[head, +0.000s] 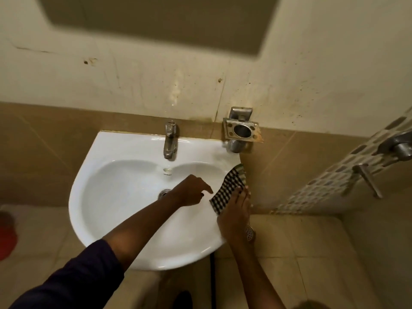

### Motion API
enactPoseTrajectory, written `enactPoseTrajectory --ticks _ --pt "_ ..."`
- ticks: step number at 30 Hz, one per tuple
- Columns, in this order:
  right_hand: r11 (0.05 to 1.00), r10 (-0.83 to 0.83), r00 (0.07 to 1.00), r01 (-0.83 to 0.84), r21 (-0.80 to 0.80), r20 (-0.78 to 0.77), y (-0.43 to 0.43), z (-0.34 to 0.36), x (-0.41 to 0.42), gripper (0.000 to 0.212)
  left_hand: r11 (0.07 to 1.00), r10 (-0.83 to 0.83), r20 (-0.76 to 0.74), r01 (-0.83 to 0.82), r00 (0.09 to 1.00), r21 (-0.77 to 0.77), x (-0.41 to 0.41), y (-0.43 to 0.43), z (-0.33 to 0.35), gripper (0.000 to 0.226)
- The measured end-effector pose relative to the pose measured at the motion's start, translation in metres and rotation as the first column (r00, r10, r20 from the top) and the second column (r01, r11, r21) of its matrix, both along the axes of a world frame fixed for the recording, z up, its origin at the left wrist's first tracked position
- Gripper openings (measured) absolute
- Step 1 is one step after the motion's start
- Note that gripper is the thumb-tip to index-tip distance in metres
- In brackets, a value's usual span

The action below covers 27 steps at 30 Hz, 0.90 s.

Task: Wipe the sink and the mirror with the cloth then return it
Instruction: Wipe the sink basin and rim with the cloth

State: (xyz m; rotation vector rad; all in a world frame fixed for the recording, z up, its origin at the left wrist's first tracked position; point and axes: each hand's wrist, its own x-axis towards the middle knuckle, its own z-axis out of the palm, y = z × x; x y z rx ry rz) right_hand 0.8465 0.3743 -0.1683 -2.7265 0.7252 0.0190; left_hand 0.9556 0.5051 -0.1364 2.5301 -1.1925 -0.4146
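Note:
A white wall-mounted sink fills the middle of the view, with a metal tap at its back. A black-and-white checked cloth lies folded on the sink's right rim. My right hand rests flat on the cloth's near end, fingers straight. My left hand hovers over the basin just left of the cloth, index finger pointing toward it, holding nothing. The mirror hangs on the wall above, its surface dark and blurred.
A metal cup holder is fixed to the wall right of the tap. A shower valve and handle stick out of the mosaic tile strip at right. Something red sits on the floor at left.

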Motion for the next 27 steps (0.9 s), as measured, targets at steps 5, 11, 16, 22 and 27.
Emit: enactPoseTrajectory --ticks 5,11,16,22,27 --pt "0.999 -0.043 0.999 0.044 0.031 -0.008 -0.036 0.001 0.059 0.086 0.988 0.133 0.305 -0.103 0.943 -0.112 0.008 0.036 0.009 0.044" --pt "0.996 -0.077 0.984 0.083 -0.026 0.162 -0.033 0.001 0.139 0.068 0.940 0.341 0.454 -0.294 0.823 -0.175 0.006 0.101 0.016 0.057" --pt "0.994 -0.052 0.967 0.074 -0.081 0.248 0.007 -0.008 0.178 0.067 0.868 0.496 0.458 -0.425 0.738 -0.255 0.006 0.143 0.019 0.047" --pt "0.935 0.340 0.857 -0.352 -0.040 0.387 0.087 -0.016 0.188 0.039 0.822 0.569 0.411 -0.510 0.712 -0.255 0.013 0.155 0.013 0.045" --pt "0.946 0.321 0.863 -0.309 -0.095 0.390 0.071 -0.025 0.183 0.045 0.802 0.597 0.368 -0.525 0.713 -0.284 0.009 0.158 0.019 0.043"
